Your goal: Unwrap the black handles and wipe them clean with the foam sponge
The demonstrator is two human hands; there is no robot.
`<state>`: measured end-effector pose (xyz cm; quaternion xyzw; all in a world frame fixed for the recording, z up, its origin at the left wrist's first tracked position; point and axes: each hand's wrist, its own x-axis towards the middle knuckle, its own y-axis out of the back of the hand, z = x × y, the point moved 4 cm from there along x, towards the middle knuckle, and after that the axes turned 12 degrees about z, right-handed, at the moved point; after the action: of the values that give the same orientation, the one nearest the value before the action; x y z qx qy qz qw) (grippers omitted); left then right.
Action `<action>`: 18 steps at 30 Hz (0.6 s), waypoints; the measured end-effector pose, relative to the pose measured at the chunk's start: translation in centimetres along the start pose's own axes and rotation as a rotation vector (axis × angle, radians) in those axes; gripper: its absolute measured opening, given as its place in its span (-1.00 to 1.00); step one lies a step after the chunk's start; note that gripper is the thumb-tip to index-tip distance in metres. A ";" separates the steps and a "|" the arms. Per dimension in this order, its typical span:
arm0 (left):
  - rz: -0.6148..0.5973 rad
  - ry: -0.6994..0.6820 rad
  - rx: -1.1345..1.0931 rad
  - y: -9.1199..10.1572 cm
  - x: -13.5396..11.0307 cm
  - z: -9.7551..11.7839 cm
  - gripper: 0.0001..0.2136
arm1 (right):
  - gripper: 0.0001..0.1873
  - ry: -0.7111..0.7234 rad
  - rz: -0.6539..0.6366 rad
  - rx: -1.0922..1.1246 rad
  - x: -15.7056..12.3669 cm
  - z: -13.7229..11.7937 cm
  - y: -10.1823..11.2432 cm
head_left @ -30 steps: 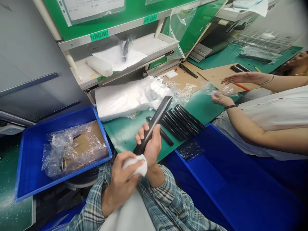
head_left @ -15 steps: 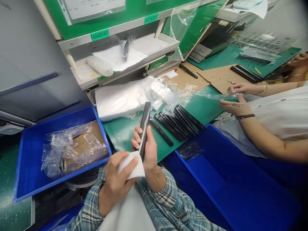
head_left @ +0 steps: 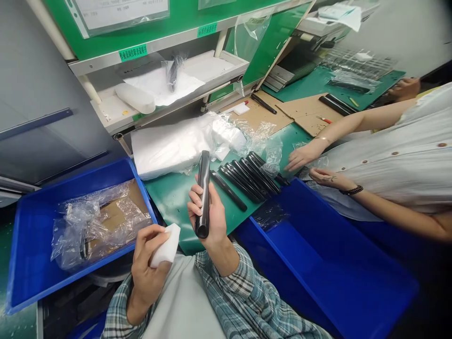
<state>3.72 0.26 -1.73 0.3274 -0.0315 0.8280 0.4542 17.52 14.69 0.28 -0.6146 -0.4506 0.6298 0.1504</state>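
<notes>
My right hand [head_left: 213,212] is wrapped around a glossy black tube-like handle [head_left: 204,188], held nearly upright with its open, hollow end toward me. In my left hand [head_left: 150,263] is a folded white wiping cloth [head_left: 167,247], pinched between thumb and fingers and apart from the handle. Just beyond my right hand, a single black handle [head_left: 229,190] lies on the green mat [head_left: 169,202]. Several more black handles [head_left: 249,176] lie side by side to its right.
At left sits a blue bin [head_left: 31,226] with clear plastic wrapping [head_left: 77,230] and cardboard. A larger blue bin [head_left: 318,263] is at lower right. White foam sheets [head_left: 169,146] lie behind the handles, below a shelf [head_left: 229,70]. A co-worker's hands [head_left: 303,155] are at the right.
My left hand has drawn the cloth away from the handle, down and left. The handle is now more upright, its near end uncovered. The co-worker's hands have moved toward the row of handles.
</notes>
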 end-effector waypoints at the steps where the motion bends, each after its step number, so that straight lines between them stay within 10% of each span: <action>1: 0.002 0.006 -0.002 0.0 -0.1 -0.1 -0.71 | -0.65 -0.011 -0.001 -0.004 0.0 0.1 0.1; 18: -0.012 0.053 0.065 -0.3 -0.5 -2.1 -0.73 | -0.53 0.154 -0.258 -0.323 0.4 0.9 2.8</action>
<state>3.03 0.84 -3.77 0.3201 0.0091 0.8342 0.4489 17.69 13.08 -2.20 -0.6144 -0.6077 0.4759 0.1632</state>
